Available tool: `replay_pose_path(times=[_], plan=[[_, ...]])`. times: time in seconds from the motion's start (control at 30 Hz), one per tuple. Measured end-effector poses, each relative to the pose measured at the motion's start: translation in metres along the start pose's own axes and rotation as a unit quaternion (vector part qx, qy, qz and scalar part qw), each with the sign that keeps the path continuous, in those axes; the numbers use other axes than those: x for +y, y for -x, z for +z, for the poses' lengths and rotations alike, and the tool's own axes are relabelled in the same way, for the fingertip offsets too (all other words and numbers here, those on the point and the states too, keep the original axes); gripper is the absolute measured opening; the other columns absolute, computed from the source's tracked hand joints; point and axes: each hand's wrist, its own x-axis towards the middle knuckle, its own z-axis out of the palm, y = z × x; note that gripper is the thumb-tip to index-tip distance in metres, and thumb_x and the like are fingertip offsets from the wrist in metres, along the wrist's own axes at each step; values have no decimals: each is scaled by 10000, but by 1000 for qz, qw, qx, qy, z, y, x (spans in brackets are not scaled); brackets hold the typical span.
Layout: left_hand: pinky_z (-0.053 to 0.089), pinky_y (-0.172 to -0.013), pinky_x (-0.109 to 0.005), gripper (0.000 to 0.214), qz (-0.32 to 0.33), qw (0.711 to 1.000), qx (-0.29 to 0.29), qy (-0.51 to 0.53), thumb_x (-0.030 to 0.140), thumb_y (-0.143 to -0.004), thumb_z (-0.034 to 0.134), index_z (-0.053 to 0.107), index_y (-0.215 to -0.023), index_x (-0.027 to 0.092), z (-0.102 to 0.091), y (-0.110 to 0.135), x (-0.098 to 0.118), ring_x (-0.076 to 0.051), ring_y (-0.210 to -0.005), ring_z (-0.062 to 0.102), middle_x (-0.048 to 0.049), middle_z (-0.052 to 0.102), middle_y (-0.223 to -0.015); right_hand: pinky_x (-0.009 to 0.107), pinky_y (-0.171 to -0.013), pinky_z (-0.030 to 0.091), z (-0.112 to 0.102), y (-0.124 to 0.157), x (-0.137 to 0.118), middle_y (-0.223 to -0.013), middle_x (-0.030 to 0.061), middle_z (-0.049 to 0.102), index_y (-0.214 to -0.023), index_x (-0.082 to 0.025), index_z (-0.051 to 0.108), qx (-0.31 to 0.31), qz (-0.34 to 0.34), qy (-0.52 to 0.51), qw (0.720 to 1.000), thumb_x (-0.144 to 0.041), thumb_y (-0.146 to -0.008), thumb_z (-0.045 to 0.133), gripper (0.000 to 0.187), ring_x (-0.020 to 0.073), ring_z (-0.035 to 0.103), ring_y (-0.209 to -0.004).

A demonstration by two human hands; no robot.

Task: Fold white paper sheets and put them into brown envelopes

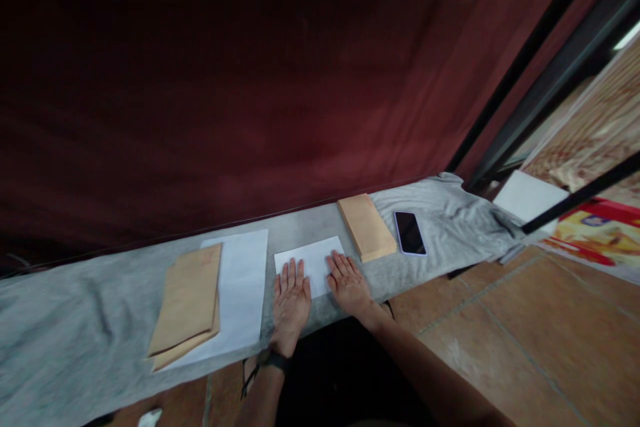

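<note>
A folded-looking sheet of white paper (314,259) lies flat on the grey cloth in front of me. On its left part rests my left hand (291,297), palm down with the fingers stretched out. My right hand (347,281) presses flat on the paper's right side, fingers extended too. Just right of the paper is a neat stack of brown envelopes (367,227). To the left lie larger white sheets (245,287), partly covered by a few loose brown envelopes (187,297).
A phone (410,233) with a purple edge lies right of the envelope stack. Grey cloth (65,320) covers the long narrow surface. Behind it hangs a dark red curtain (300,93). Black poles (520,73) and a colourful printed box (597,237) stand at the right, above a tiled floor (500,340).
</note>
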Motion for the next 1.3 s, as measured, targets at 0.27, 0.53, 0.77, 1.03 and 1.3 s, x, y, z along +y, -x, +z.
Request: replay_pose_path(times=[0.27, 0.53, 0.77, 1.03, 1.3], plan=[[203, -1229, -495, 580, 2, 1000, 5, -7, 379, -1012, 279, 316, -1552, 169, -3, 1, 2, -262, -1527, 202, -114, 310, -1619, 434, -1203, 273, -2, 5, 4, -1522, 133, 463, -1481, -117, 465, 17, 8, 11, 1000, -286, -1020, 438, 492, 248, 431, -1411], [208, -1226, -496, 589, -2, 1000, 17, -3, 409, -1010, 288, 315, -1554, 186, 1, 0, 2, -264, -1525, 210, -105, 308, -1622, 430, -1189, 297, 4, -3, -18, -1557, 124, 416, -1486, -130, 460, 4, 5, -15, 1000, -298, -1011, 450, 504, 254, 391, -1438], [225, -1220, -503, 593, -3, 1000, 19, 1, 417, -1003, 309, 330, -1547, 182, 1, 0, 2, -272, -1519, 232, -103, 334, -1612, 413, -1186, 301, 7, 3, -12, -1541, 125, 439, -1478, -146, 477, 14, -7, -5, 1000, -326, -1017, 445, 495, 239, 422, -1419], [209, -1227, -496, 593, -1, 1000, 24, 2, 420, -1001, 321, 336, -1545, 184, 2, 1, 2, -266, -1519, 231, -104, 346, -1606, 429, -1194, 290, 7, 10, 3, -1508, 147, 479, -1471, -100, 477, 31, 0, 20, 999, -319, -1006, 438, 516, 259, 456, -1394], [211, -1226, -486, 568, -4, 1000, 27, 5, 393, -1001, 323, 380, -1527, 187, 1, 1, 3, -266, -1515, 243, -97, 349, -1606, 470, -1167, 327, 2, -11, -8, -1463, 160, 530, -1430, -95, 529, 3, 27, -4, 1000, -253, -973, 448, 490, 288, 487, -1370]])
